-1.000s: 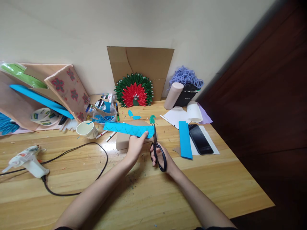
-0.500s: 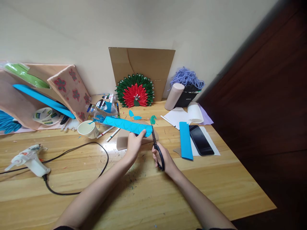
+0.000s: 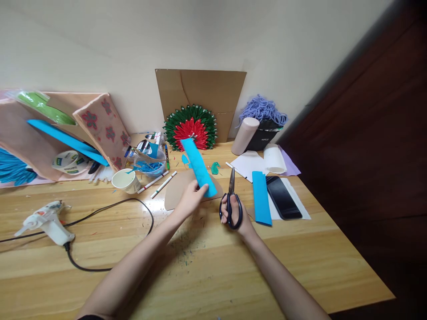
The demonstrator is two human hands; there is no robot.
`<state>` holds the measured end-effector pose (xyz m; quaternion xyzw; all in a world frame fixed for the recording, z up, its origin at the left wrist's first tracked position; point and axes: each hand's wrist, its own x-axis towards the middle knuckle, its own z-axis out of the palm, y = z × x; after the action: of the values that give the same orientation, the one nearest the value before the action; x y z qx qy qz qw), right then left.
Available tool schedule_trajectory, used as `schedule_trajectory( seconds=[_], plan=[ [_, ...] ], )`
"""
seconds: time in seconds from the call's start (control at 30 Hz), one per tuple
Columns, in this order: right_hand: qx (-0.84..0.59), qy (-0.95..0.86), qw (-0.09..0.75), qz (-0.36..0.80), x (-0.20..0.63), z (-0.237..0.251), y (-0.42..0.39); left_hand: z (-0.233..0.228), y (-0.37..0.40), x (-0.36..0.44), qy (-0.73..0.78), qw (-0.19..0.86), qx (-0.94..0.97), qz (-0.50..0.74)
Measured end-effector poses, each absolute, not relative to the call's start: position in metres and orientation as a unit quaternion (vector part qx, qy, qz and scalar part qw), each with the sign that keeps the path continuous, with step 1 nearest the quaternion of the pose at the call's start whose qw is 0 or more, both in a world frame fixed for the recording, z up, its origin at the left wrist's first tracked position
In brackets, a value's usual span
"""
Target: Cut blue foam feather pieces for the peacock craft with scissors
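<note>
Two hands raised: left (image 3: 191,198) pinches blue strip (image 3: 198,166), right (image 3: 237,216) grips scissors (image 3: 231,200).

You are at a home craft corner, a wooden desk (image 3: 233,266) pushed against a plain cream wall. What marks it as such: a hot glue gun (image 3: 45,220) with its cord, markers (image 3: 160,180), a paper cup (image 3: 125,180), tape rolls (image 3: 68,161), purple yarn (image 3: 263,110), coloured foam sheets (image 3: 66,140), cardboard (image 3: 202,95), and a finished red-and-green peacock fan (image 3: 191,130).
</note>
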<state>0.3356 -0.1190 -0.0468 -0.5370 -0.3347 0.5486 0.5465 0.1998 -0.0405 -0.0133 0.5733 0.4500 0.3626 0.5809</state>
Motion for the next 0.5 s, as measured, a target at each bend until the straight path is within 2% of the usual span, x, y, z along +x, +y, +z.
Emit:
schedule_trajectory(
  seconds=[0.13, 0.2, 0.33, 0.5],
  plan=[
    [-0.536, -0.369, 0.537, 0.537, 0.347, -0.039, -0.114, -0.012, -0.048, 0.198, 0.38, 0.615, 0.655, 0.218],
    [-0.535, -0.402, 0.529, 0.522, 0.349, -0.038, -0.114, -0.011, -0.052, 0.199, 0.368, 0.62, 0.668, 0.183],
    [-0.563, -0.394, 0.555, 0.469, 0.347, -0.038, -0.117, -0.01, -0.055, 0.202, 0.356, 0.658, 0.634, 0.194],
    [-0.58, -0.369, 0.599, 0.412, 0.343, -0.035, -0.118, -0.009, -0.055, 0.209, 0.382, 0.687, 0.557, 0.268]
  ],
)
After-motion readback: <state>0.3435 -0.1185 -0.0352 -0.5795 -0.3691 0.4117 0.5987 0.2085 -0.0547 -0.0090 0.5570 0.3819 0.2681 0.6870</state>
